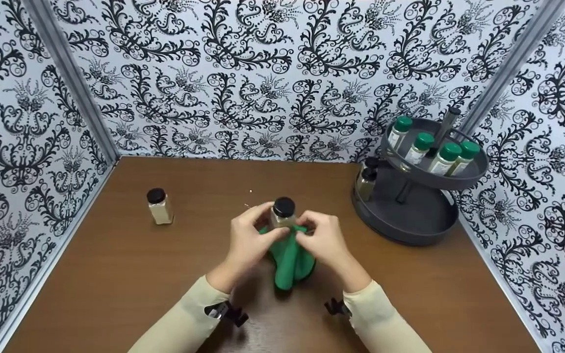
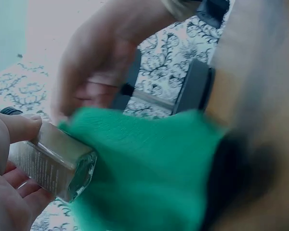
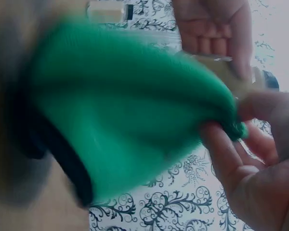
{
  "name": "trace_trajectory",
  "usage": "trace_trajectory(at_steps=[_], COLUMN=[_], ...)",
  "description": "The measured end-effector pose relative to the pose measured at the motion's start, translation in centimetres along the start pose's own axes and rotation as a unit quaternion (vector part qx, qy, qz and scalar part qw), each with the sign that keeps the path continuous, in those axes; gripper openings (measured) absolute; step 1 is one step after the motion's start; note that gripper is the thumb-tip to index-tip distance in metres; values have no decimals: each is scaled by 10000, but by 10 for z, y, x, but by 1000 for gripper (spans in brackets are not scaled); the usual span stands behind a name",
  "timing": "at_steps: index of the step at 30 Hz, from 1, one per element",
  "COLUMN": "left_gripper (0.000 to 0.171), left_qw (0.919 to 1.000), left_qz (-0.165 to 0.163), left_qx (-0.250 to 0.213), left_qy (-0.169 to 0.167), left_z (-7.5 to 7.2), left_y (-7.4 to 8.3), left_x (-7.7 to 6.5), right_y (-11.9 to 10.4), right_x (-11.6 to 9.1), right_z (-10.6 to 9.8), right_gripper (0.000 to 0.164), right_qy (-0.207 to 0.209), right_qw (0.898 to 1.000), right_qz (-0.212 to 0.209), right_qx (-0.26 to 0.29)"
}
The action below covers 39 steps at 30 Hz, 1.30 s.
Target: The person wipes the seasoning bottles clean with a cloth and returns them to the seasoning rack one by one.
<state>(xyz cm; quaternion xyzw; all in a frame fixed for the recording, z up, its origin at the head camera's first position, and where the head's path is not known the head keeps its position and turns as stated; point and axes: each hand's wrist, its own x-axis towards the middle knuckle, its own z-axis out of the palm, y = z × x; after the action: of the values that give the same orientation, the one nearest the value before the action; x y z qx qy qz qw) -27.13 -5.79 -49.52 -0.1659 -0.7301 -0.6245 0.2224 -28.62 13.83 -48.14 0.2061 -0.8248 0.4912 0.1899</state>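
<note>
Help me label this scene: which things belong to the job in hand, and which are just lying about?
In the job:
held jar, in left hand
cloth, pinched by right hand

Seemingly just lying about:
far-left jar
rack
green-capped jars, up top
black-capped jars, lower down

Head view looks forward-down; close wrist views share the green cloth [image 2: 149, 163].

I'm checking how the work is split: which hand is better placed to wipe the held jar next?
Probably the right hand: it pinches the green cloth close to the jar. The left hand grips the jar, so seems better suited to steadying it.
</note>
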Motion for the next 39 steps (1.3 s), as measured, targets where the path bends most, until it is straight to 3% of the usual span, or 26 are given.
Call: trace_trajectory(at_steps=[2, 5, 13, 20, 27, 35, 39], left_gripper=[51, 50, 46, 43, 41, 42, 43], left_qw=[10000, 9999, 9976, 9927, 9880, 9867, 9854], left_qz=[-7, -96, -667, -1203, -1521, -1526, -1599], left_qx=[-40, -47, -131, 7, -249, -448, -468], left_qy=[91, 77, 158, 100, 53, -330, -339], left_z=[-4, -7, -9, -9, -4, -3, 0], left_y=[1, -3, -42, -76, -66, -69, -81], left_x=[2, 5, 11, 11, 6, 0, 1], right_y=[1, 2, 12, 19, 17, 17, 18], right_x=[1, 3, 16, 19, 22, 21, 21], right_z=[0, -3, -29, -48, -51, -55, -56], right_gripper=[16, 16, 18, 18, 19, 20, 20], right_qy=[-493, -465, 964, 1546, 1990, 1874, 1819], right_qw=[9983, 9981, 9945, 9869, 9796, 9822, 9830], right_qz=[190, 388, 381, -3, -207, -159, -194], right_qx=[-233, -115, -161, -469, -216, -5, 128])
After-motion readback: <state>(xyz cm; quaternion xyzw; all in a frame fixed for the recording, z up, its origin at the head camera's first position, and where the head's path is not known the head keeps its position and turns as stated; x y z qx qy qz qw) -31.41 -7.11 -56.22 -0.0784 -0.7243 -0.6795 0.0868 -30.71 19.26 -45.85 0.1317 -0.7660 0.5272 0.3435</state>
